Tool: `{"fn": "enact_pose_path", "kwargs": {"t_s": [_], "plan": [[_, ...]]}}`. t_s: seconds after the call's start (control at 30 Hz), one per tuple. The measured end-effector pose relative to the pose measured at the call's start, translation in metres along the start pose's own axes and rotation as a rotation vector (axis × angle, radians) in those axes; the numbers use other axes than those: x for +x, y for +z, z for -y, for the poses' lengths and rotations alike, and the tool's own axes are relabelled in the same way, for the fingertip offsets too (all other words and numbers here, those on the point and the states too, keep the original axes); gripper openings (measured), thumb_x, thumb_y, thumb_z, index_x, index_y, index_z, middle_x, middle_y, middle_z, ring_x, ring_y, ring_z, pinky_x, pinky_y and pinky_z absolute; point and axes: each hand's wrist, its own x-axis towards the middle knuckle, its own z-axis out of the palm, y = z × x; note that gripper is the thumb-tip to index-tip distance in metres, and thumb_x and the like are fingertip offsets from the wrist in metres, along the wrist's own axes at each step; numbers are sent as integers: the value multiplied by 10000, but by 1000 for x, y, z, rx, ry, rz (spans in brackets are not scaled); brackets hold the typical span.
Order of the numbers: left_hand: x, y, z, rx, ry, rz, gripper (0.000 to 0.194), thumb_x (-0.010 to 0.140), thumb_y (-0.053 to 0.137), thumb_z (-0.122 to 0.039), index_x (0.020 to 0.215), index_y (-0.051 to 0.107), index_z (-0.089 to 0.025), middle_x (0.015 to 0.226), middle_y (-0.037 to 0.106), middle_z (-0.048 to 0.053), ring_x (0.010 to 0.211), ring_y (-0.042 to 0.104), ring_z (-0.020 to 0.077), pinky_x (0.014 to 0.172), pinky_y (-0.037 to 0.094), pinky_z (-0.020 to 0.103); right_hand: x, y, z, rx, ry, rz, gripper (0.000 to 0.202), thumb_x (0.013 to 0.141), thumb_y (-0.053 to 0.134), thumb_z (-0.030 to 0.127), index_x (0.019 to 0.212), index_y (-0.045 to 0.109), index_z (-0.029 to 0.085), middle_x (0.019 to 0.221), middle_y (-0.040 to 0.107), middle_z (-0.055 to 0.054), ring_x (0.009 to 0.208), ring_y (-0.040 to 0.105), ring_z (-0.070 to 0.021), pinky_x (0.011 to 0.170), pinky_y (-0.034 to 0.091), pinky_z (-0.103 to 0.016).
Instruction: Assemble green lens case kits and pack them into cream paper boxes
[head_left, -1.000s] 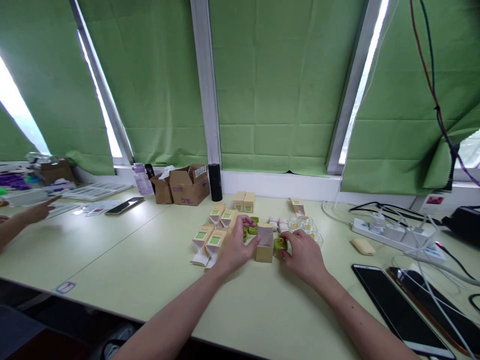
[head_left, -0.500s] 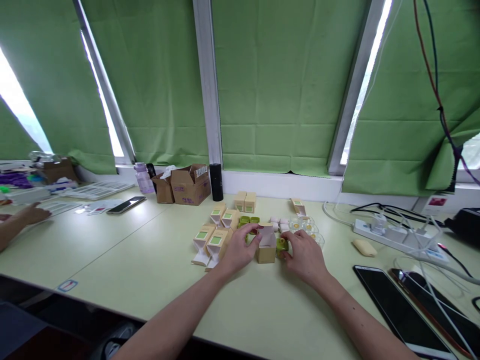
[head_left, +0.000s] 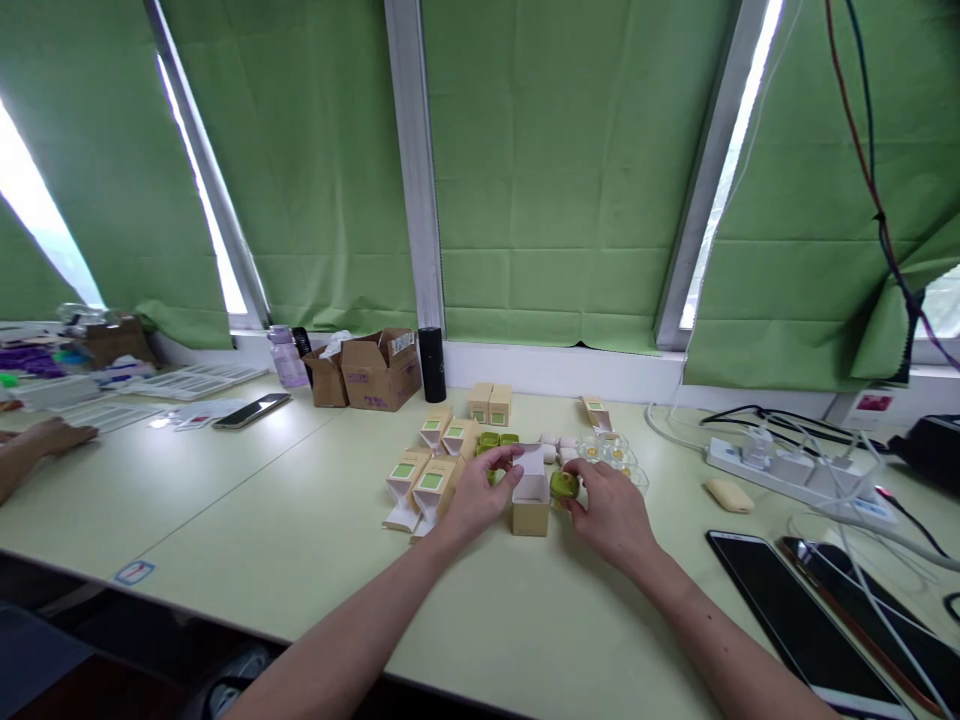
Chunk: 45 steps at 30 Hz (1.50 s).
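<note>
An open tan carton (head_left: pixel 530 517) stands upright with its white inside facing up, and my left hand (head_left: pixel 484 492) grips its left edge and flap. Just right of the carton, my right hand (head_left: pixel 606 500) holds a small green item (head_left: pixel 564 484) between thumb and fingers. Several tan boxes with green labels (head_left: pixel 432 482) lie left of my left hand, some with open flaps. Behind the carton are green pieces (head_left: pixel 489 440), pale pink pieces (head_left: pixel 568 453) and clear round containers (head_left: pixel 616 453). Two closed tan boxes (head_left: pixel 500 405) stand farther back.
Cardboard boxes (head_left: pixel 381 370), a black cylinder (head_left: pixel 432 365) and a purple bottle (head_left: pixel 288 357) line the back. A power strip (head_left: pixel 799 480), cables and a tablet (head_left: pixel 802 620) lie right. Another person's hand (head_left: pixel 64 437) rests far left.
The carton has tilted or shifted slightly toward me. The green item now shows more clearly in my right hand, a little raised. The other person's hand has shifted slightly.
</note>
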Motion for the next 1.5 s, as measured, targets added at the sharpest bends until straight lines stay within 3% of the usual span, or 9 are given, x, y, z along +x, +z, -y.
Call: {"fn": "enact_pose_path", "kwargs": {"t_s": [0.2, 0.3, 0.4, 0.57, 0.8, 1.03, 1.23, 1.5], "plan": [[0, -2, -1, -63, -50, 25, 409, 922, 690, -320, 1278, 736, -123, 1159, 773, 155, 1038, 699, 266, 963, 569, 424, 4, -1, -8, 371, -6, -374, 332, 938, 639, 295, 1256, 566, 235, 1137, 720, -92, 926, 682, -269, 780, 531, -406], [0, -3, 0, -79, -65, 33, 416, 920, 689, -297, 1295, 737, -124, 1171, 769, 156, 1053, 691, 268, 973, 558, 422, 3, -4, -1, 606, -25, -451, 363, 971, 628, 337, 1311, 526, 259, 1243, 682, -112, 979, 684, -262, 721, 563, -377], [0, -2, 0, -92, -72, 60, 430, 927, 685, -294, 1324, 728, -133, 1222, 762, 158, 1089, 684, 272, 989, 550, 417, -3, -3, 11, 789, -97, -418, 397, 1009, 601, 338, 1381, 470, 286, 1364, 614, -132, 1100, 672, -257, 714, 600, -344], [0, 0, 0, -142, -47, 107, 451, 936, 705, -368, 1340, 726, -168, 1285, 753, 141, 1118, 686, 276, 1015, 541, 413, -11, 8, 26, 855, -217, -336, 421, 1048, 542, 290, 1439, 385, 308, 1433, 555, -145, 1133, 695, -247, 715, 621, -331], [-1, 0, 3, -157, -52, 111, 435, 935, 685, -317, 1341, 730, -169, 1255, 755, 138, 1127, 671, 275, 1043, 520, 424, -7, 15, 11, 793, -247, -285, 445, 1058, 510, 269, 1473, 350, 296, 1451, 546, -159, 1039, 735, -233, 758, 626, -365], [1, 0, 9, -203, -115, 111, 492, 859, 613, -141, 1336, 732, -168, 1160, 754, 111, 1073, 665, 238, 993, 518, 374, -4, 9, 2, 700, -160, -176, 402, 1027, 548, 288, 1412, 432, 284, 1281, 662, -111, 849, 738, -207, 650, 584, -335], [3, 0, 10, -239, -138, 118, 560, 791, 567, -86, 1323, 732, -150, 1133, 747, 109, 1067, 669, 237, 981, 517, 370, -7, 4, 7, 572, -245, -136, 386, 968, 609, 247, 1342, 518, 277, 1059, 712, -55, 848, 705, -216, 632, 552, -316], [2, 2, 10, -231, -142, 95, 599, 759, 539, -72, 1319, 739, -144, 1062, 727, 87, 1014, 656, 217, 914, 517, 334, -10, 6, 10, 524, -289, -103, 340, 926, 605, 189, 1253, 553, 263, 1165, 689, -82, 847, 649, -213, 645, 552, -331]]}}
